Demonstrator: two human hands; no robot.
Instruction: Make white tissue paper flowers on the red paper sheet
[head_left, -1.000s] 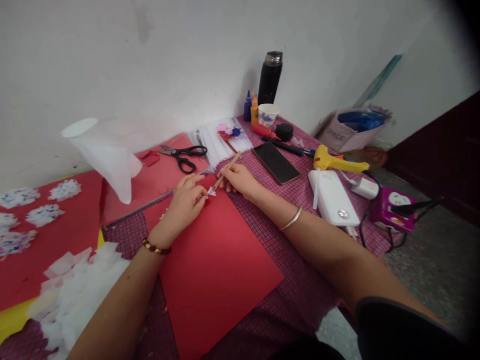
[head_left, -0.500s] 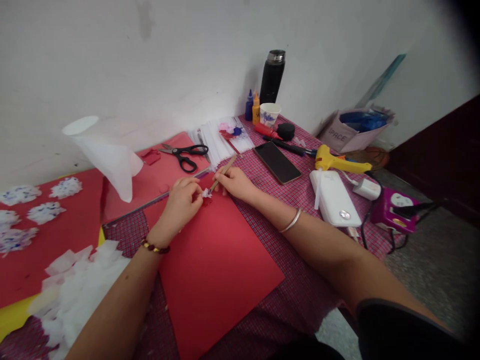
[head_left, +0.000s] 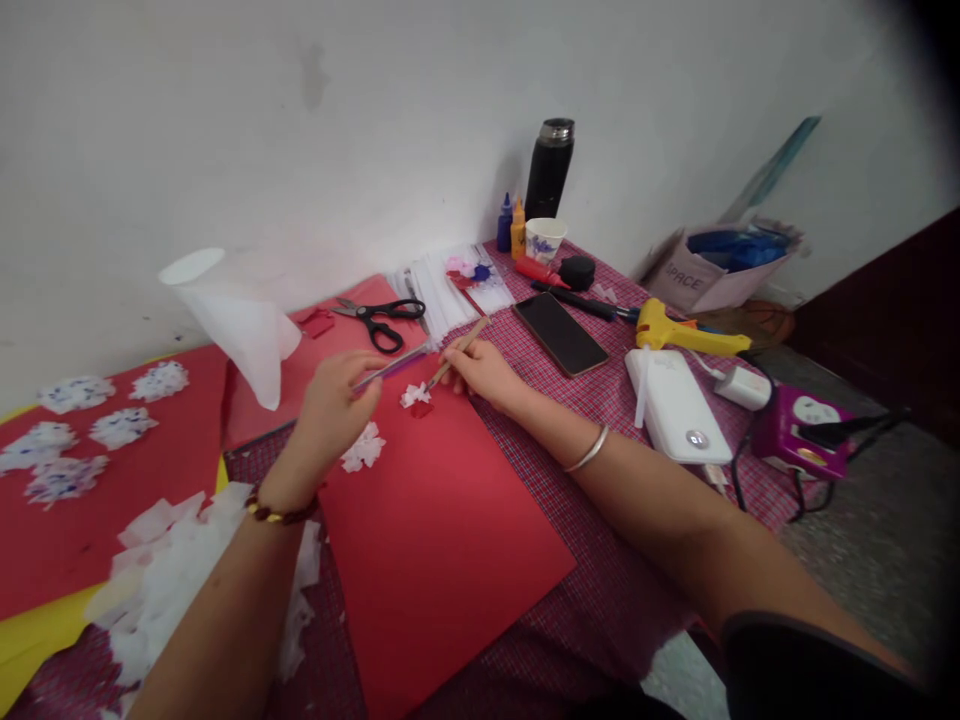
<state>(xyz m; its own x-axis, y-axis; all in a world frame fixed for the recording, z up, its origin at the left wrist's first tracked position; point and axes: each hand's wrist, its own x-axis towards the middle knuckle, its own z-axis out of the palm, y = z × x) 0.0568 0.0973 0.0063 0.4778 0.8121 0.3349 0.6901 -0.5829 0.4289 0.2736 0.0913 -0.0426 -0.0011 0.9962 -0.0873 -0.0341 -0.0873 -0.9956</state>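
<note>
My right hand [head_left: 476, 370] grips a thin paintbrush [head_left: 466, 342] with a light wooden handle, its tip down beside a small white paper flower [head_left: 415, 396]. A dark red patch [head_left: 421, 410] touches the flower's lower edge. My left hand [head_left: 337, 405] hovers to the left with thumb and index finger apart. Between them shows a thin purple strip [head_left: 396, 366] along a grey edge; I see no clear hold on it. Another white paper flower [head_left: 364, 447] sits below that hand, partly hidden. Both flowers lie on a red sheet [head_left: 442, 560].
Black scissors [head_left: 384, 318] and a white paper cone [head_left: 244, 330] stand behind. White paper pieces [head_left: 169, 570] and several blue-speckled flowers [head_left: 124, 426] are at left. A phone [head_left: 561, 332], yellow glue gun [head_left: 675, 330], white power bank [head_left: 679, 405] and black bottle [head_left: 550, 170] are at right.
My left hand has moved left, off the small white flower, which now rests uncovered on the red sheet. The right hand still holds the paintbrush by it. The view has shifted slightly.
</note>
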